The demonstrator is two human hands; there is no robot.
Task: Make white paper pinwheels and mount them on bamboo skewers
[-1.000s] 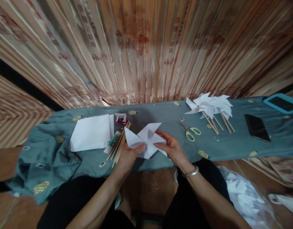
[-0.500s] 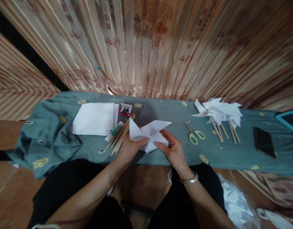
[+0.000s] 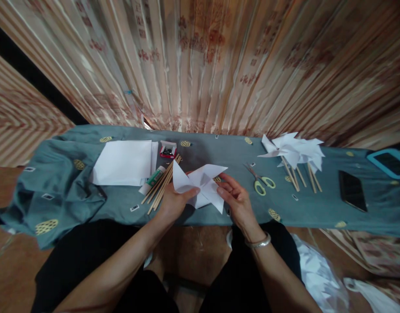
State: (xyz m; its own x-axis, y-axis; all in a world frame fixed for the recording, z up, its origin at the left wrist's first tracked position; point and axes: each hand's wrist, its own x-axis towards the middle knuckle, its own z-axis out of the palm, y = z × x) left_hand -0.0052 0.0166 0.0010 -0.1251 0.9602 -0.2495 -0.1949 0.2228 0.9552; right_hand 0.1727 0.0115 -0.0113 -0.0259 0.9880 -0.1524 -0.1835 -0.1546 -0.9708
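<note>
A white paper pinwheel (image 3: 203, 180) without a stick is held just over the near side of the cloth-covered table. My left hand (image 3: 176, 200) grips it from the left, the thumb pressed near its centre and the other fingers hidden beneath. On the opposite side, my right hand (image 3: 235, 198) has thumb and fingertips at the edge of the right-hand blade; whatever lies under the paper is hidden. Beside my left hand lie several wooden sticks (image 3: 162, 184) and a green-and-white glue stick (image 3: 156, 176). Scissors with light green handles (image 3: 263, 184) lie right of my right hand.
A stack of white paper (image 3: 123, 163) and a small red box of dark pins (image 3: 168, 149) lie to the left. Several finished pinwheels on sticks (image 3: 294, 150), a black phone (image 3: 352, 190) and a blue-framed device (image 3: 388, 163) are on the right. A plastic bag of white paper (image 3: 320, 274) stands below.
My right thumb has moved off the pinwheel's lower middle to its right edge, and the lower right blade now points down as a free tip. My left hand keeps its hold.
</note>
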